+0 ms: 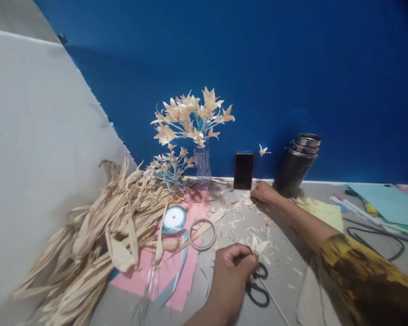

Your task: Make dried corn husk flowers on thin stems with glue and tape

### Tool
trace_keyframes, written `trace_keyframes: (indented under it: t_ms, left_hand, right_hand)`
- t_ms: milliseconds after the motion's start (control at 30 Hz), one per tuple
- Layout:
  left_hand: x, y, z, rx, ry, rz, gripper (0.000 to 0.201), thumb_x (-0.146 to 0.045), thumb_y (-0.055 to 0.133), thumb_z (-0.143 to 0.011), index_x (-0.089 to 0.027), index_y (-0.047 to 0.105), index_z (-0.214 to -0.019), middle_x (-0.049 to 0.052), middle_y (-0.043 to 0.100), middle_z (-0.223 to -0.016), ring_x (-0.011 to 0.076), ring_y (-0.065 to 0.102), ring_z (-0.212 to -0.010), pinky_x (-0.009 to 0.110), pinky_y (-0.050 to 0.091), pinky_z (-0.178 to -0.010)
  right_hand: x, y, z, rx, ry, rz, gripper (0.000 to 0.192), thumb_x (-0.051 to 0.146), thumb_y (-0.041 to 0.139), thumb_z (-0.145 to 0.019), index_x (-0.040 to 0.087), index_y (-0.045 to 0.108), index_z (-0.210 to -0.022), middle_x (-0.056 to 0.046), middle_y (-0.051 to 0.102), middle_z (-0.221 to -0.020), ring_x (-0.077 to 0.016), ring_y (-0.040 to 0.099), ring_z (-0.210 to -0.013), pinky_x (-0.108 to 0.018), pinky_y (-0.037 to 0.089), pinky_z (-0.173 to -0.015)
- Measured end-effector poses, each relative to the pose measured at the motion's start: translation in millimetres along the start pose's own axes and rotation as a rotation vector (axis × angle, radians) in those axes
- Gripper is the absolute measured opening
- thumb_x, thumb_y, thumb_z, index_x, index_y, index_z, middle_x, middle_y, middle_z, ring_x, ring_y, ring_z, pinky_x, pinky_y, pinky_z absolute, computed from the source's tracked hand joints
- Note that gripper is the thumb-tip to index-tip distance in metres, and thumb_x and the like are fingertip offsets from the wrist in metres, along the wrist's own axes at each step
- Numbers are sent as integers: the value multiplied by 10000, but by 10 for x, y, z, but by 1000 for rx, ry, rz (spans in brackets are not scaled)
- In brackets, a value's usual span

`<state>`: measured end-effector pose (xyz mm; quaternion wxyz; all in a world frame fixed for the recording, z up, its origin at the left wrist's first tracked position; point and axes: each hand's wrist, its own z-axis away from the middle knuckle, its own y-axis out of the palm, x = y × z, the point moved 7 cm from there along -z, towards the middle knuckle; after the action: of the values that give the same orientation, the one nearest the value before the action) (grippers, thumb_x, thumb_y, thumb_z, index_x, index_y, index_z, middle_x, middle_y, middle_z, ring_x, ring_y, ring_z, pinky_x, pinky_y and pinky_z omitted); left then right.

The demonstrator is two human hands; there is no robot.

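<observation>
My left hand (231,277) is closed in a pinch at the front. A pale corn husk flower (259,245) stands out from its fingertips, its base hidden by them. A thin stick (274,299) runs beneath this hand, beside black-handled scissors (259,294) on the table. Farther back, my right hand (264,192) rests low by a dark phone (244,171), among small husk scraps (241,203). Its fingers are curled, and what they hold, if anything, is hidden. Another small husk flower (264,150) shows against the blue wall above it, with no stem visible.
Dried corn husks (98,240) heap at left. Husk flowers (190,115) fill a clear vase (203,165). Ribbon spool (174,218) and tape roll (202,234) lie near pink paper (177,290). An uncapped flask (295,165) stands behind my right forearm; cables (377,228) lie right.
</observation>
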<state>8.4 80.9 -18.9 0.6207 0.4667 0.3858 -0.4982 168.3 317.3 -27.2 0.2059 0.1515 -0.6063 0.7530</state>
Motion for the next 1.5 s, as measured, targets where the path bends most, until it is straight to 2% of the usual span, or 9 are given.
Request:
trace_keyframes:
  t_ms: [133,300,700,800,900,1067,1167,1367,1500]
  left_hand:
    - [17,-26,-13,-22,-49,45,242,-343,797,-647,-136,673,-630,40,636,-586,92,475,-461,228,302,-486]
    - [33,-70,-56,-61,-56,199,357,-444,848,-673,-145,655,-647,-10,553,-502,67,401,-435,209,272,-467]
    - [89,-129,-80,-13,-61,299,430,-507,881,-675,-138,661,-700,-8,563,-547,55,378,-432,209,207,-447]
    - [51,-136,-73,-13,-60,341,421,-480,894,-672,-133,658,-703,-3,586,-587,43,393,-441,200,226,-460]
    - [13,-132,-55,-9,-90,413,407,-442,910,-666,-133,648,-710,-4,608,-646,32,408,-454,191,249,-469]
    - [-66,-104,-46,-24,-109,493,398,-374,940,-626,-139,653,-768,-5,642,-707,31,443,-467,177,270,-462]
    - [-100,-47,-39,-24,-116,472,394,-345,945,-609,-136,659,-780,15,677,-754,43,486,-493,175,319,-469]
    - [-144,92,7,-8,-118,384,370,-338,924,-620,-126,671,-789,36,703,-791,47,511,-504,170,339,-457]
    - [-123,151,28,-18,-87,290,333,-351,893,-660,-139,661,-769,-13,630,-609,52,482,-468,172,344,-464]
  right_hand:
    - [-139,43,65,119,22,-40,374,377,670,-985,167,640,-1293,-96,657,-1302,-253,678,-1084,-446,595,-898]
    - [-228,-33,105,152,24,-66,374,388,677,-977,164,656,-1276,-82,658,-1308,-272,674,-1094,-444,594,-898]
    - [71,129,10,103,48,-219,395,380,694,-968,144,648,-1281,-103,654,-1305,-261,679,-1079,-426,598,-882]
    - [79,-28,219,108,3,-268,261,350,709,-946,118,707,-1066,-60,720,-1026,-179,686,-829,-309,577,-700]
    - [80,-226,657,131,-75,-353,183,273,729,-808,124,687,-710,4,606,-585,-115,531,-548,-227,380,-492]
    - [128,-341,1650,207,-213,-594,271,446,740,-721,185,675,-752,24,592,-614,-112,489,-562,-234,343,-518]
    - [85,-263,2016,232,-184,-685,309,477,754,-693,192,647,-742,32,567,-615,-109,473,-551,-238,350,-519]
    - [10,-77,2164,226,-243,-768,257,391,720,-703,208,654,-871,20,648,-682,-143,585,-622,-251,434,-574]
    - [23,-2,2194,253,-273,-778,230,337,663,-722,225,596,-911,23,679,-693,-151,624,-623,-258,456,-587]
